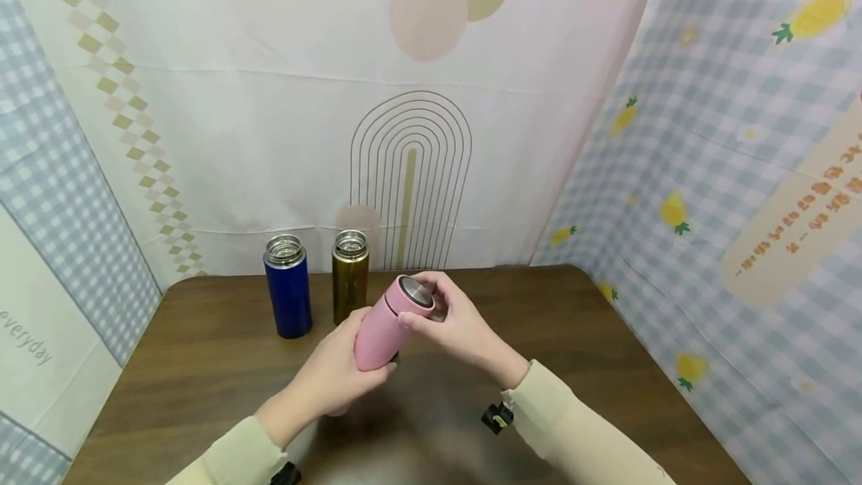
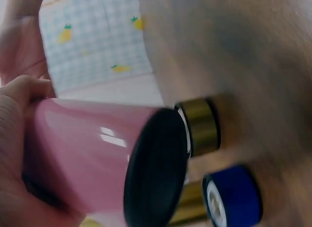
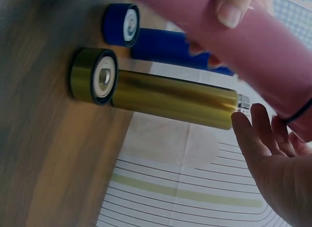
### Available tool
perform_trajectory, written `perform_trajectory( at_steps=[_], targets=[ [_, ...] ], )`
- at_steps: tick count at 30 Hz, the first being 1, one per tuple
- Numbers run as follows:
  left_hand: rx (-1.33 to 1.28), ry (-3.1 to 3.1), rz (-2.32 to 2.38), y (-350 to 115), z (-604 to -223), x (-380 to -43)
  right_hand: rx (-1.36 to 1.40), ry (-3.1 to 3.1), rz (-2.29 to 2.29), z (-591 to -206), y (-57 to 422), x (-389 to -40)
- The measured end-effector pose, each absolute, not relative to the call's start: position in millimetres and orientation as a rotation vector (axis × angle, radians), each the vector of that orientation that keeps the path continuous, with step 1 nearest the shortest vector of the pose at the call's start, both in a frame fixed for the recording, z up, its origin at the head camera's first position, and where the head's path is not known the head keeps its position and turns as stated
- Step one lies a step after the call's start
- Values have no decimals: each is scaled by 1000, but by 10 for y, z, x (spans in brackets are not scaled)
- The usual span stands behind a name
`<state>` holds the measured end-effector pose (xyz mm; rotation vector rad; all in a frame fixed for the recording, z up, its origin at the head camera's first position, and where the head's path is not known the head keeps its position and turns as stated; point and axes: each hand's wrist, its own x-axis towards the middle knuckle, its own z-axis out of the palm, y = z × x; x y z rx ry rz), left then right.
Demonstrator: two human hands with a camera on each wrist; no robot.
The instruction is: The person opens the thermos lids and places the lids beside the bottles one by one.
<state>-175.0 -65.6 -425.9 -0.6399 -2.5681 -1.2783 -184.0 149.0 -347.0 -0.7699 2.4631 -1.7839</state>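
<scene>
A pink thermos bottle is held tilted above the table, its lid toward the upper right. My left hand grips its body, and its black base shows in the left wrist view. My right hand is at the lid, thumb on the near side and fingers round the far side. Beyond them stand an open blue thermos bottle and an open gold thermos bottle. In the right wrist view, a blue lid and a gold lid lie inside-up before their bottles.
The brown wooden table ends at a white patterned cloth behind the bottles. A checked cloth with pineapples hangs along the right side, and another checked cloth hangs at the left.
</scene>
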Motion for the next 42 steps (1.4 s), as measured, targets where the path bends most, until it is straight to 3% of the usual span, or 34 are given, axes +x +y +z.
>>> perform_trajectory(
  at_steps=[4,17,29,37,42],
  targets=[
    [-632,-2579,-1040,-812,-4273,-1737,-811,2506,-1667,-3439,1448,-1769],
    [-668,-2452,-666,-884,-4437,-1747,-658,2630,-1486,-3887,1453,-1955],
    [-672,-2491,-596,-895,-4458,-1760,-576,2592,-1479,-3922,1437,-1951],
    [-686,-2483,-562,-941,-4413,-1766,-693,2575,-1523,-3971,1443,-1950],
    [-698,-2459,-559,-943,-4394,-1764,-716,2559,-1527,-3796,1419,-1853]
  ],
)
